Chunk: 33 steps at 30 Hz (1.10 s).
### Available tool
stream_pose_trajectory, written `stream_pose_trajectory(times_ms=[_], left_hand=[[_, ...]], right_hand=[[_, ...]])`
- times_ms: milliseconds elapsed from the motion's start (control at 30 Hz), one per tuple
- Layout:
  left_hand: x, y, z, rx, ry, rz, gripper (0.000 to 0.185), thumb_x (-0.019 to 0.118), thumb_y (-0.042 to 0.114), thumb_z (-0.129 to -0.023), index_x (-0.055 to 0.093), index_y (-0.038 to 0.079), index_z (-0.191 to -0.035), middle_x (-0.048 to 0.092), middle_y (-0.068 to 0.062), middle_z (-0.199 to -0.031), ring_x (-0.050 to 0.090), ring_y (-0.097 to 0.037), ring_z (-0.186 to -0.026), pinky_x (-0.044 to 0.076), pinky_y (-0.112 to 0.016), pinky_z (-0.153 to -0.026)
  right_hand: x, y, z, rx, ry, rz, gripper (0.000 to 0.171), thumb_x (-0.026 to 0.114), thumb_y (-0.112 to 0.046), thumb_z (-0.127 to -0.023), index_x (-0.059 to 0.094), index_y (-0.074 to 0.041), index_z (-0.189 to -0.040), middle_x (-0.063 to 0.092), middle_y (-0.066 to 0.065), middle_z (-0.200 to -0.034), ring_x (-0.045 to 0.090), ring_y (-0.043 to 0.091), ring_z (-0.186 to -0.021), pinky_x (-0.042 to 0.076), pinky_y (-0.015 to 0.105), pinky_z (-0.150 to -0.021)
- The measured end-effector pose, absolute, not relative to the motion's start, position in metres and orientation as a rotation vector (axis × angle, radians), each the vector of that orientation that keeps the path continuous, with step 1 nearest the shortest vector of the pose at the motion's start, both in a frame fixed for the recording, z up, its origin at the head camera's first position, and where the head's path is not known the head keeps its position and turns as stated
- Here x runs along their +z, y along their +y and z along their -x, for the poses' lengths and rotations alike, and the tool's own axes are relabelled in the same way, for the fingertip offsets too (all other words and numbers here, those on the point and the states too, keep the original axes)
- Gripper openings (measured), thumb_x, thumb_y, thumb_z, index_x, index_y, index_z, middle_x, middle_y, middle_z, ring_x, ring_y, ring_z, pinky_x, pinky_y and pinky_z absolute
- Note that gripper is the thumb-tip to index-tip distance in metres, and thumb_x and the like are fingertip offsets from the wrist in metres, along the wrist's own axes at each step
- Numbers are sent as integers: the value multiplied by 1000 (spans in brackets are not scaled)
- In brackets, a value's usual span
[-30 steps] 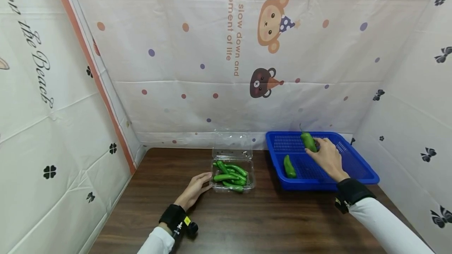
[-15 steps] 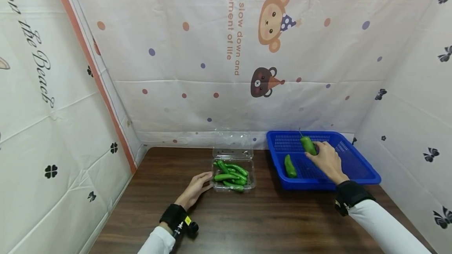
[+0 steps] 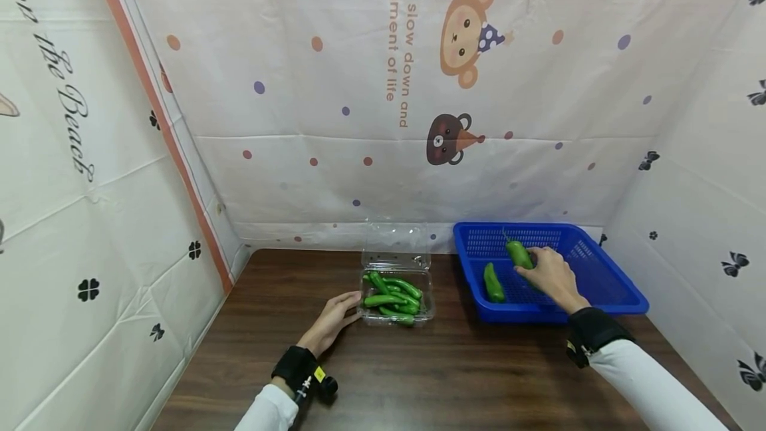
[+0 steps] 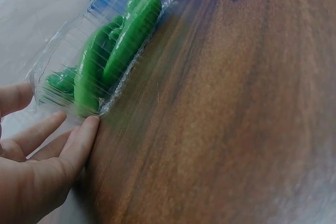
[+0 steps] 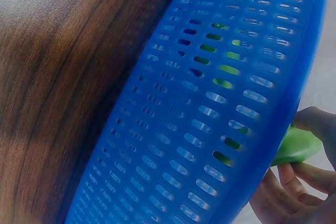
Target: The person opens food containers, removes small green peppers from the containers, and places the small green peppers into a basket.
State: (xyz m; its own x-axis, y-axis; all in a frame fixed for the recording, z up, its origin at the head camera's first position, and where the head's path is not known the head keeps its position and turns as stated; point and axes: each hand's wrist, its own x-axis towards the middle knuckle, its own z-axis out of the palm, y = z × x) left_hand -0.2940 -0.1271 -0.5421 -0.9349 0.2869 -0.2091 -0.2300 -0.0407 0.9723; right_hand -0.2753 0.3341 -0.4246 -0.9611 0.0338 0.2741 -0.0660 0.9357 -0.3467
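Observation:
My right hand [image 3: 550, 275] pinches a green pepper [image 3: 518, 254] low inside the blue slotted basket [image 3: 616, 288]; the right wrist view shows the pepper [image 5: 295, 145] between my fingers behind the basket wall [image 5: 199, 129]. A second green pepper [image 3: 493, 283] lies on the basket floor to the left. My left hand [image 3: 332, 320] rests with straight fingers against the left side of a clear plastic clamshell box [image 3: 395, 298] holding several green peppers [image 3: 391, 294]. In the left wrist view my fingertips [image 4: 86, 129] touch the box's corner [image 4: 107, 103].
The dark wooden table [image 3: 419, 371] is enclosed by white printed cloth walls [image 3: 359, 118] at the back and both sides. The clamshell's clear lid [image 3: 395, 245] stands open behind the box. The basket sits at the table's back right corner.
My right hand has lowered the pepper deeper into the basket, toward its floor. The left hand has stayed against the clamshell box.

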Motion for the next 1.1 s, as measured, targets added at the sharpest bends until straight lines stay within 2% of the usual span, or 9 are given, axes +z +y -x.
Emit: stream_pose_trajectory(times_ms=[133, 367, 733, 933, 1100], left_hand=[[-542, -127, 295, 2043, 1894, -56, 57, 50, 27, -110, 38, -9, -152, 33, -30, -159, 33, -47, -148, 44, -54, -121], [-543, -127, 294, 2048, 1902, -63, 57, 50, 27, -110, 38, -10, -151, 33, -31, -158, 34, -48, -148, 44, -55, -120], [-545, -127, 295, 2065, 1883, -71, 58, 51, 27, -109, 38, -10, -151, 34, -31, -158, 36, -47, -147, 45, -53, -120], [-545, -128, 296, 2059, 1887, -71, 57, 50, 26, -109, 37, -10, -152, 33, -31, -159, 35, -46, -147, 46, -52, -120], [-544, -128, 296, 2061, 1881, -63, 57, 51, 26, -109, 38, -9, -152, 33, -31, -159, 35, -46, -148, 46, -52, -119]], right_hand=[[-425, 334, 279, 529, -2853, -31, 57, 78, -22, -88, 60, 17, -126, 64, 33, -100, 64, 32, -74, 54, 41, -53], [-426, 330, 286, 544, -2972, -66, 51, 79, -22, -88, 63, 15, -119, 70, 22, -86, 63, 23, -66, 52, 35, -52], [-420, 329, 294, 540, -3114, -105, 45, 78, -20, -89, 66, 15, -114, 69, 16, -82, 60, 20, -65, 49, 31, -52], [-421, 331, 295, 549, -3174, -74, 49, 77, -22, -89, 65, 17, -117, 71, 19, -87, 64, 21, -69, 54, 33, -55], [-420, 332, 297, 559, -3236, -50, 46, 76, -22, -90, 66, 16, -113, 70, 18, -87, 63, 21, -68, 54, 32, -54]])
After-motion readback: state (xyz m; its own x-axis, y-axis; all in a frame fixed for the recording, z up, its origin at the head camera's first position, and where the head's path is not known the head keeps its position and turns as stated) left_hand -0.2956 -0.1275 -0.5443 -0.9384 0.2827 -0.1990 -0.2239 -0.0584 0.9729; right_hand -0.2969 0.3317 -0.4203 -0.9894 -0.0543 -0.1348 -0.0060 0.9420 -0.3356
